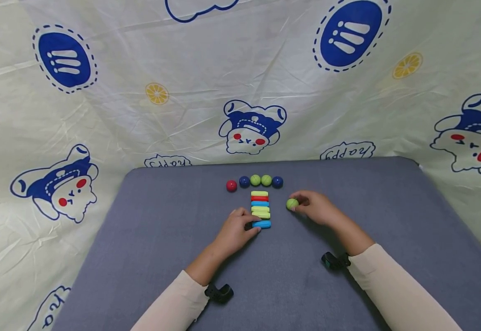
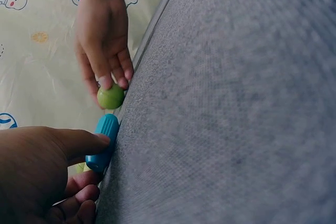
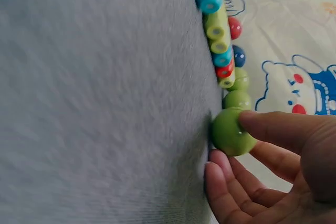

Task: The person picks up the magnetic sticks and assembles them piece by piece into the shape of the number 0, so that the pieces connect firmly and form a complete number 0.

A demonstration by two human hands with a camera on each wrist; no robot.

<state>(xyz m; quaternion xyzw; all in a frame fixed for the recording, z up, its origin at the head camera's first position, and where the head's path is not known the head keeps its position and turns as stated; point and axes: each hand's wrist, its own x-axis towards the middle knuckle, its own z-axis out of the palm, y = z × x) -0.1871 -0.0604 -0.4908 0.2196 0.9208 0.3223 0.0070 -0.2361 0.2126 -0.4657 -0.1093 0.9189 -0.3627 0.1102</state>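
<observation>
On the grey table (image 1: 149, 239) lies a column of several short pegs (image 1: 260, 207) in yellow-green, red and blue. My left hand (image 1: 252, 226) pinches the nearest blue peg (image 1: 263, 224) at its left end, and in the left wrist view the thumb lies on that blue peg (image 2: 103, 141). To the right of the column, my right hand (image 1: 299, 205) holds a green ball (image 1: 292, 204) against the table between thumb and fingers. The right wrist view shows the green ball (image 3: 231, 131) close up, with the peg column (image 3: 220, 51) behind it.
A row of balls sits behind the pegs: red (image 1: 231, 185), blue (image 1: 244, 181), two green (image 1: 260, 180), and blue (image 1: 277, 182). A cream cartoon-print cloth (image 1: 100, 115) hangs behind and around the table. Black wrist mounts (image 1: 220, 293) sit by my sleeves.
</observation>
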